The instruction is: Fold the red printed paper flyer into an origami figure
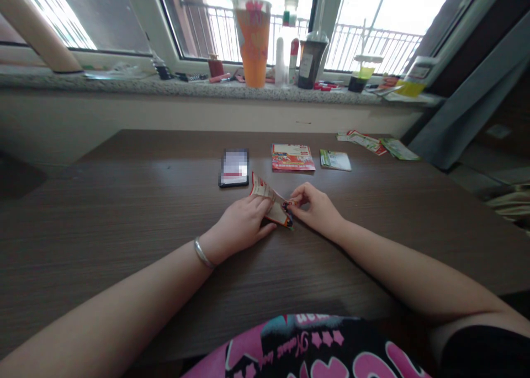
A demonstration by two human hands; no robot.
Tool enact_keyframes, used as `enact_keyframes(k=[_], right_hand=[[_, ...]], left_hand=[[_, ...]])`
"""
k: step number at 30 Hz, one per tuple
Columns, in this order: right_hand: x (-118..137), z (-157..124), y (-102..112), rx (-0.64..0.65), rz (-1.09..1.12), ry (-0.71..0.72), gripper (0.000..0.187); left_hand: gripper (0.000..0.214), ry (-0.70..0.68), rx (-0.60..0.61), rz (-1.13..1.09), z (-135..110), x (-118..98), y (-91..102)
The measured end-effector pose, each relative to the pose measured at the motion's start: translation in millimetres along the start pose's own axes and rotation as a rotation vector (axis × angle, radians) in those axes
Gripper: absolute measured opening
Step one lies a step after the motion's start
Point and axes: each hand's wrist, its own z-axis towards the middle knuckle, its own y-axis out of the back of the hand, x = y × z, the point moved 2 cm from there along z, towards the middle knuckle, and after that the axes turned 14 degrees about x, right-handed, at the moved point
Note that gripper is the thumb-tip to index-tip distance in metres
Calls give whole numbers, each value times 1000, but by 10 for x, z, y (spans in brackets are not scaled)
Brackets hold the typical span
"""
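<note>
A folded printed paper leaflet (261,187), cream with red print and a darker coloured edge, is between my hands just above the tabletop. My left hand (244,221), with a silver bangle at the wrist, has its fingers over the leaflet's fold and its thumb stretched along the lower edge. Part of the paper is hidden behind those fingers. My right hand (317,208) pinches the leaflet's right end between thumb and fingers. Beyond my left hand lies a phone (234,167), its screen blurred out. A stack of red and cream leaflets (293,158) rests farther back.
A smaller green and white paper stack (335,160) lies right of the red one. Several loose leaflets (368,142) spread near the table's back right corner. On the granite windowsill (186,89) stand an orange drink cup (253,44), a dark cup (311,60) and bottles.
</note>
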Motion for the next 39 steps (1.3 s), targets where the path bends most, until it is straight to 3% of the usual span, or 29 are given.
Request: enact_keyframes(k=[5,12,17,22,29,39], right_hand=[[-6,0,8,-7,29,2,18],[-50,15,5,-55,62,-14,16],[-68,21,-17,-40,166,-36,17],[-10,15,-14,48,97,19,8],[93,-13,-5,134,-37,201,8],[108,-22,27,32,-44,242,10]], left_hand=[[43,66,-71,-105,6,68,-42],[84,-15,-209,-199,9,118,-91],[90,-32,-252,-159,6,104,-61],[95,-70,-333,-69,-19,92,-38],[94,-114,-334,21,-45,54,41],[62,-122,-354,59,-43,33,100]])
